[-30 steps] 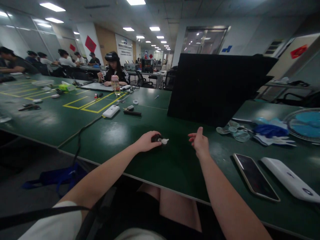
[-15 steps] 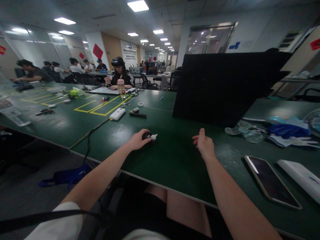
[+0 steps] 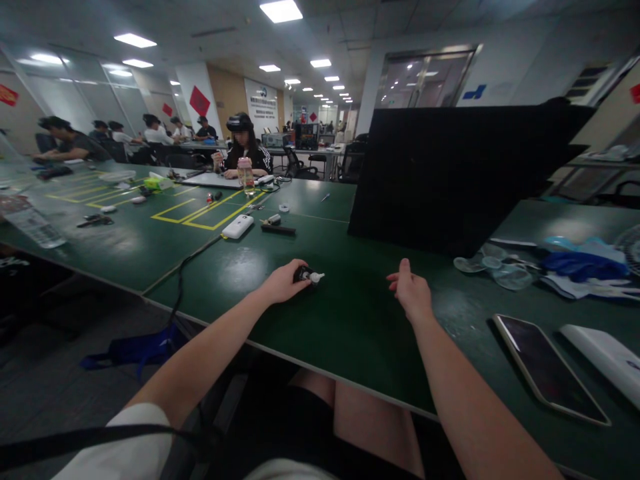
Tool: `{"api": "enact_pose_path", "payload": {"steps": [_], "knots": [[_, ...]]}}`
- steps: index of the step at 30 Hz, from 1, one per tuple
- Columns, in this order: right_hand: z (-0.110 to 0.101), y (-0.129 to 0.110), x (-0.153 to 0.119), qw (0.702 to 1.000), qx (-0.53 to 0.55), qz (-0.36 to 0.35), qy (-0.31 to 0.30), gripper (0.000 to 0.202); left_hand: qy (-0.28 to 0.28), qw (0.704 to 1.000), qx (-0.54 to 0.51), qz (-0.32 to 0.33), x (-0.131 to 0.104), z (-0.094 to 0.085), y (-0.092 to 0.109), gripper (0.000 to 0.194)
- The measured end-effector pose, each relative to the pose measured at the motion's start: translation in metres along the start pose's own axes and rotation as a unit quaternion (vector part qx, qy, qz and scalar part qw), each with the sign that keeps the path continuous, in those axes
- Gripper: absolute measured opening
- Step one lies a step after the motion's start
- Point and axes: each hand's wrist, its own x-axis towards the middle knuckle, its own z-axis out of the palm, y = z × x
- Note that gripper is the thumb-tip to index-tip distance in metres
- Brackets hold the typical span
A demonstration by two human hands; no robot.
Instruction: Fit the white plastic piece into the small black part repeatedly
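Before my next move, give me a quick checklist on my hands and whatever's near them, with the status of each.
1. Left hand gripping the small dark object with a white pointed tip: ok, thumb and fingers close on it.
2. Right hand free: ok, nothing visible in it.
3. That object lifted off the glossy green tabletop: cannot tell.
4. Flat smartphone with dark screen and pale frame apart from the right hand: ok.
5. Tall matte-black panel apart from the right hand: ok, it stands beyond it.
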Motion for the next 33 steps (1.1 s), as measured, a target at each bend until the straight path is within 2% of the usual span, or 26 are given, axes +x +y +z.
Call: {"api": "enact_pose_path", "payload": {"steps": [4,7,12,15,18,20,22,24,25,27,30,33], "knots": [[0.001,0.001,0.001,1.0,-0.008,-0.006,0.004,0.083,0.033,0.998,0.056,0.017,0.001,-0.016,-0.012,0.048],[0.001,0.001,0.0,1.0,-0.012,-0.011,-0.002,0.083,0.034,0.985,0.156,0.06,0.001,-0.045,-0.026,0.045],[0.001,0.0,-0.001,1.0,-0.013,-0.002,-0.011,0.079,0.0,0.94,0.314,0.131,-0.001,-0.094,-0.049,0.048],[0.001,-0.001,-0.001,1.0,-0.021,0.002,-0.011,0.078,-0.021,0.927,0.342,0.15,0.0,-0.111,-0.063,0.05],[0.001,-0.002,0.0,0.999,-0.03,0.01,-0.012,0.078,0.006,0.946,0.307,0.108,0.005,-0.117,-0.08,0.05],[0.0,-0.003,-0.001,0.999,-0.035,0.013,-0.017,0.076,0.076,0.969,0.235,0.026,0.011,-0.113,-0.091,0.05],[0.0,-0.004,-0.002,0.999,-0.037,0.016,-0.021,0.074,0.171,0.976,0.106,-0.086,0.021,-0.1,-0.098,0.051],[-0.001,-0.006,-0.004,0.999,-0.037,0.018,-0.022,0.073,0.238,0.953,-0.047,-0.179,0.031,-0.08,-0.1,0.051],[-0.002,-0.006,-0.004,0.999,-0.036,0.016,-0.022,0.073,0.246,0.942,-0.105,-0.203,0.036,-0.068,-0.099,0.051],[-0.002,-0.007,-0.005,0.999,-0.034,0.01,-0.023,0.074,0.224,0.939,-0.156,-0.209,0.045,-0.047,-0.094,0.049],[-0.001,-0.006,-0.004,0.999,-0.041,0.005,-0.03,0.074,0.167,0.962,-0.12,-0.182,0.055,-0.023,-0.08,0.051],[0.0,-0.003,0.0,0.998,-0.052,-0.011,-0.03,0.077,0.127,0.977,-0.082,-0.153,0.065,-0.007,-0.057,0.054]]}}
